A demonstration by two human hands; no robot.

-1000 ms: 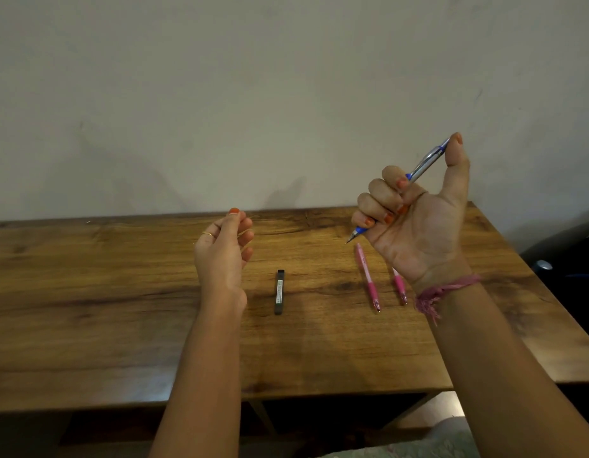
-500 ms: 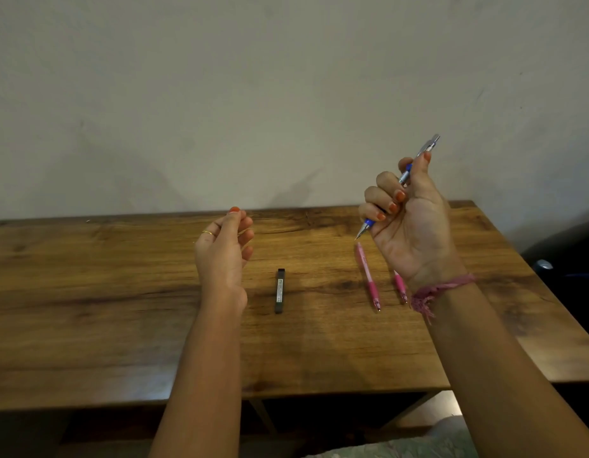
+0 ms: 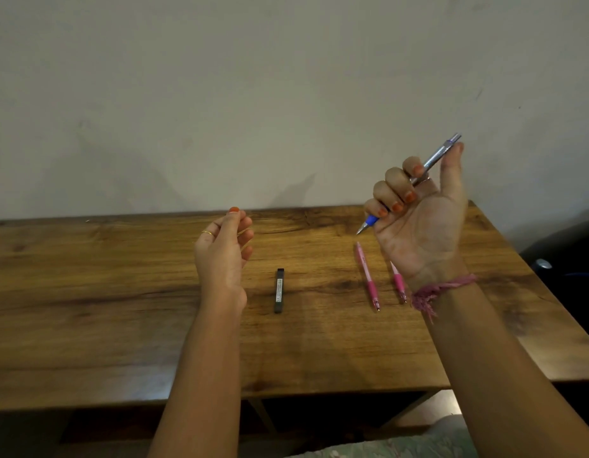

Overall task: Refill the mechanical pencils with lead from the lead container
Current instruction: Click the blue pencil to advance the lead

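My right hand (image 3: 418, 219) is raised above the table's right part and grips a blue and silver mechanical pencil (image 3: 433, 160). The pencil's tip points down-left, and my thumb lies beside its top end. My left hand (image 3: 225, 246) hovers left of centre with thumb and fingertips brought together. Anything between them is too thin to see. The black lead container (image 3: 279, 290) lies flat on the wooden table (image 3: 105, 309), between my hands. Two pink mechanical pencils lie on the table, the first (image 3: 367, 277) clear of my right hand and the second (image 3: 398, 282) partly behind my right wrist.
A plain wall stands behind the table's far edge. The right edge of the table runs diagonally, and a dark object (image 3: 544, 264) sits beyond it. Patterned fabric (image 3: 402, 447) shows at the bottom, below the table's front edge.
My right thumb covered the blue pencil's top end a second ago. It slid lower and now sits beside the exposed top. The right hand shifted slightly, while the left hand stayed put.
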